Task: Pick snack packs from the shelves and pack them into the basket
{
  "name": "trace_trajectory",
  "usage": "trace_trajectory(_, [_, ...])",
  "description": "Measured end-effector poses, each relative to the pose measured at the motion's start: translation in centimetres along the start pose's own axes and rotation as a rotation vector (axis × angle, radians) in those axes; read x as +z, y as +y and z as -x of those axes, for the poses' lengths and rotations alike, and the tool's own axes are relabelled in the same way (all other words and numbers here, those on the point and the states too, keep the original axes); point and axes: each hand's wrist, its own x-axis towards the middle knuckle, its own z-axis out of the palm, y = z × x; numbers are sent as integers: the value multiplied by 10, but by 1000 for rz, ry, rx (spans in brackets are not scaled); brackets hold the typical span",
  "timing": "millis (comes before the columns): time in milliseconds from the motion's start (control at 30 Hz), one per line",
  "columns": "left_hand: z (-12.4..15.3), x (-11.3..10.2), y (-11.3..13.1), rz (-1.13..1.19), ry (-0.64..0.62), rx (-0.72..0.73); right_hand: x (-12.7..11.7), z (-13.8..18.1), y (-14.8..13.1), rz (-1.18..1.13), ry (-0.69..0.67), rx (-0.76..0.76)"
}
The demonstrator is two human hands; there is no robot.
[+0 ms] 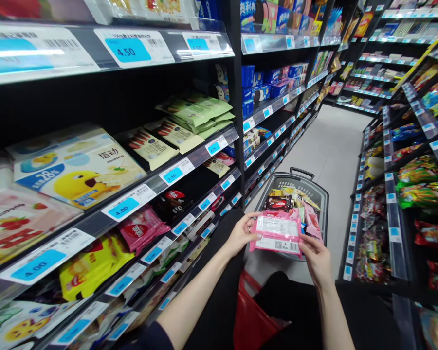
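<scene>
Between both hands I hold a pink snack packet (277, 228), its white label side with print and a small square code facing me. My left hand (243, 233) pinches the packet's left edge. At the opposite end, my right hand (317, 257) grips the lower right corner. Beyond and below the packet stands a grey shopping basket (324, 209) on the floor, filled with wrapped snacks. A dark brown packet with a red logo (278, 203) lies on top in it, with another pink packet (311, 221) leaning at its right side.
Shelves of snacks with blue-and-white price tags (127, 209) line my left side. On the right, slanted racks (392, 214) hold bagged goods. A red stool (251, 311) is between my legs. The grey aisle floor (341, 126) runs to shelves at the far end.
</scene>
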Motion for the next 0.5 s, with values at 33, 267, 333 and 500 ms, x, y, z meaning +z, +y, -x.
trace_trajectory(33, [0, 0, 0, -37, 23, 9, -1, 0, -1, 19, 13, -18])
trace_trajectory(267, [4, 2, 1, -64, -10, -70, 1, 0, -9, 203, 143, -212])
trace_trajectory(333, [3, 4, 1, -70, 11, -40, 4, 1, -10, 229, 182, -246])
trace_trajectory(500, [3, 7, 2, -295, 140, 163, 14, 6, -14, 258, 186, -290])
